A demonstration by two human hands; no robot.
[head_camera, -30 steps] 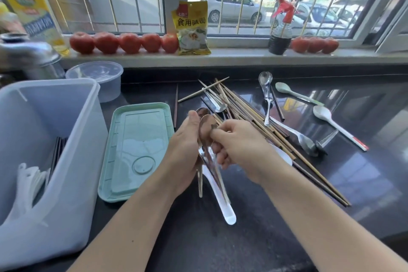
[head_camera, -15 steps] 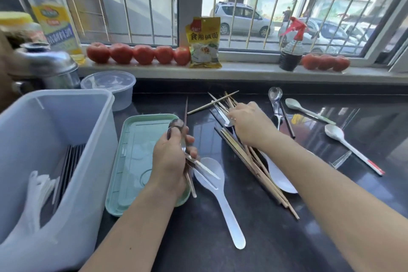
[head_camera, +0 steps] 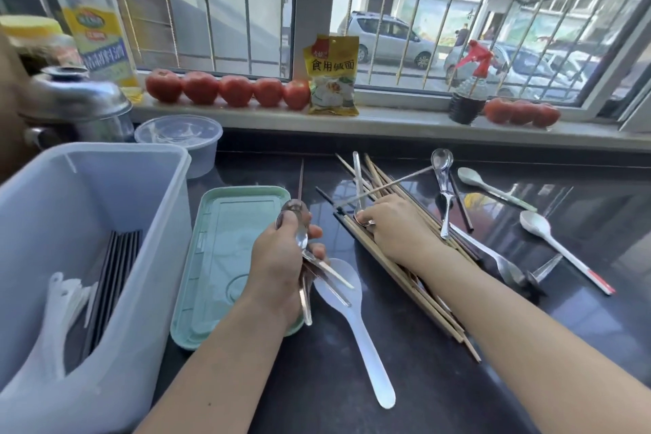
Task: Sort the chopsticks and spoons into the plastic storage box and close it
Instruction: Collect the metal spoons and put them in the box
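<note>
Still the gathering step: left hand (head_camera: 281, 257) grips a bundle of shiny metal spoons (head_camera: 303, 250), right hand (head_camera: 391, 222) pinches another metal spoon (head_camera: 360, 194) atop the wooden chopsticks (head_camera: 405, 271). Next I'd lift it clear and carry everything left of the fingers to the translucent white plastic storage box (head_camera: 151, 222).

Glossy black stone-like countertop (head_camera: 422, 380), mirroring window light. Translucent matt plastic storage box (head_camera: 105, 257). Smooth mint-green plastic lid (head_camera: 218, 257). Polished metal spoons (head_camera: 442, 194), bright reflections. Pale matt wooden chopsticks (head_camera: 405, 278). Smooth white plastic spoon (head_camera: 355, 321). Shiny steel pot lid (head_camera: 77, 99).
</note>
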